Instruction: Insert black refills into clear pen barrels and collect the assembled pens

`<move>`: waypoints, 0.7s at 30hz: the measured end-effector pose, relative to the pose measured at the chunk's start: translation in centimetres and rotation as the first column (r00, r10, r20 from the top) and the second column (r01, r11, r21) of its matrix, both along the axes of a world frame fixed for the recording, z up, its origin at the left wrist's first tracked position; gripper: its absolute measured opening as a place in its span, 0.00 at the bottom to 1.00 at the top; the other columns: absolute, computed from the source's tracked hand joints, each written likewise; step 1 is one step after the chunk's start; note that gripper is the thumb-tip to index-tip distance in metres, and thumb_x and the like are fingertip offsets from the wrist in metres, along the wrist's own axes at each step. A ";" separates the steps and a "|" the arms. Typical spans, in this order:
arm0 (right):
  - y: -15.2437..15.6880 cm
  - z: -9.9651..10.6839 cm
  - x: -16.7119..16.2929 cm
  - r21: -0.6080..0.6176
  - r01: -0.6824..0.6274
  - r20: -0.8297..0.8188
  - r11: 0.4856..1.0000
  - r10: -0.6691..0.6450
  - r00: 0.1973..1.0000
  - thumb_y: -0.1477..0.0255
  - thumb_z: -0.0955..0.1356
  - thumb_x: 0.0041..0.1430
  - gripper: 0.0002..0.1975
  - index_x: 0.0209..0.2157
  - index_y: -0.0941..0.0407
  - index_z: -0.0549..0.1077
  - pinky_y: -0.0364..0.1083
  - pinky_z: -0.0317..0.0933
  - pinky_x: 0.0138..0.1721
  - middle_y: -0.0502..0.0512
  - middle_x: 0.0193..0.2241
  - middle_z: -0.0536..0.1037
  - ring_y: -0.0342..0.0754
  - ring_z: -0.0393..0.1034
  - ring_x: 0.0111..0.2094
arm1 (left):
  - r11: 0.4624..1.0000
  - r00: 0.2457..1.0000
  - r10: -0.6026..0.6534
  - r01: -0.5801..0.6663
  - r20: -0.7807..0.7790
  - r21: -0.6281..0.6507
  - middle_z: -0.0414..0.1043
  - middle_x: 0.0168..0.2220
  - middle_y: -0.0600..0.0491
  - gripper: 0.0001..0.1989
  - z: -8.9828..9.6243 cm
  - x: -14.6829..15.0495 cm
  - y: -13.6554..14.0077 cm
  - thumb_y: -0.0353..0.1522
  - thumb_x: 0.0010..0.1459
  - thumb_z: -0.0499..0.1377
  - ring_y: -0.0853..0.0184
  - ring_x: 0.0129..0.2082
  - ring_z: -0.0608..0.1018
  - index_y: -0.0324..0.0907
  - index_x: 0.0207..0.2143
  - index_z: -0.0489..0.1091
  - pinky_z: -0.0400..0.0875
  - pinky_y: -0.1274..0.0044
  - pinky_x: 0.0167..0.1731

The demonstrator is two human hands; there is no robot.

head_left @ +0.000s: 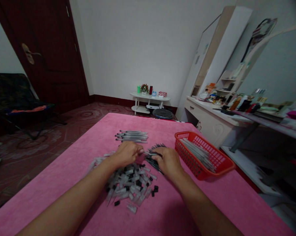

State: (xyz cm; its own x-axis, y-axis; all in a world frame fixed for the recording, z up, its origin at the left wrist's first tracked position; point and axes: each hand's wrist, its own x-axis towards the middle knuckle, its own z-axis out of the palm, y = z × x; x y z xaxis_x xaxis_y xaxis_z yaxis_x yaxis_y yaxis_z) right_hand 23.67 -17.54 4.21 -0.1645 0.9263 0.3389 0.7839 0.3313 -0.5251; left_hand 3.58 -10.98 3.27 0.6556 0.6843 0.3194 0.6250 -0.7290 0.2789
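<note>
Two bare hands meet near the middle of the picture, over a pink cloth [212,203]. The left hand [128,152] has its fingers curled in, with the tips pinched close together on one end of a thin pen [150,153]. The right hand [169,161] pinches the other end between its thumb and fingers, with just the pen's width between them. The pen lies flat across the small gap between the hands. It is blurry there, so I cannot tell just what part each hand has.

Below the left hand, a big messy heap of clear caps [128,190] spreads down the middle. Small black bits [156,188] lie in it and at its right edge. Next to the right hand, and partly behind it, is a bunch of dark sticks [156,164]. Above the left hand, some pens [132,136] lie side by side, pointing left and right.

Right of the middle sits a red basket [189,160]. Pale tubes [198,154] lean in it, on a slant.

At the top left is a dark red door [47,42], with a chair [10,91] below it. A little white table [149,96] stands at the back. On the right is a dresser [207,118] full of bottles.
</note>
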 end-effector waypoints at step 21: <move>0.4 -1.4 -1.8 -0.253 -0.118 -0.496 0.960 -0.024 0.868 0.63 0.59 0.59 0.18 0.22 0.59 0.68 0.39 0.51 0.18 0.49 0.16 0.70 0.40 0.60 0.15 | 0.515 0.208 0.551 0.677 0.808 -0.526 0.74 0.42 0.45 0.07 -0.1 1.5 0.4 0.25 0.55 0.57 0.59 0.41 0.78 0.40 0.34 0.59 0.71 0.68 0.42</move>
